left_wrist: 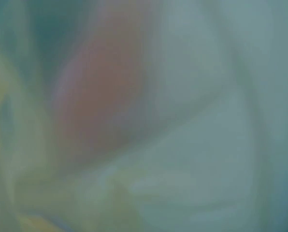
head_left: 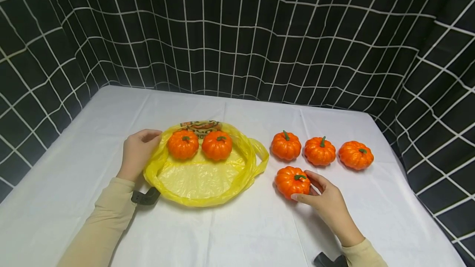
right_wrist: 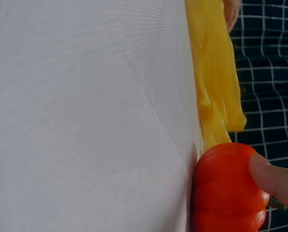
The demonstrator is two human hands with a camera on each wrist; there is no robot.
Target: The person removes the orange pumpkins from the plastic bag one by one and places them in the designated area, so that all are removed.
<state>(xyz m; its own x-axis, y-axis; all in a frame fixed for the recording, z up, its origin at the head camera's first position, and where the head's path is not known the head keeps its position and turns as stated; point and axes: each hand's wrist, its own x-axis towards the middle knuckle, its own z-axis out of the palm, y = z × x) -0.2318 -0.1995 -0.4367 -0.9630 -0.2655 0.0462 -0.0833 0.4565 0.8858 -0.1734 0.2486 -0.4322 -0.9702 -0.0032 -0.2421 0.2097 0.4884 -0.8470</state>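
Note:
A yellow plastic bag (head_left: 198,180) lies spread with its mouth open on the table, two small orange pumpkins (head_left: 183,144) side by side inside it. My left hand (head_left: 139,151) pinches the bag's left rim. To the right of the bag, my right hand (head_left: 326,199) holds another orange pumpkin (head_left: 291,181) with a green stem, thumb at its near side and fingers at its far side. In the right wrist view the thumb presses on this pumpkin (right_wrist: 228,188), low over the white cloth. The left wrist view is a blur.
Three more orange pumpkins (head_left: 320,151) stand in a row behind the right hand. A bag handle (head_left: 262,155) sticks out toward them. White cloth (head_left: 241,234) covers the table, and a black curtain with white grid lines (head_left: 237,32) surrounds its back and sides.

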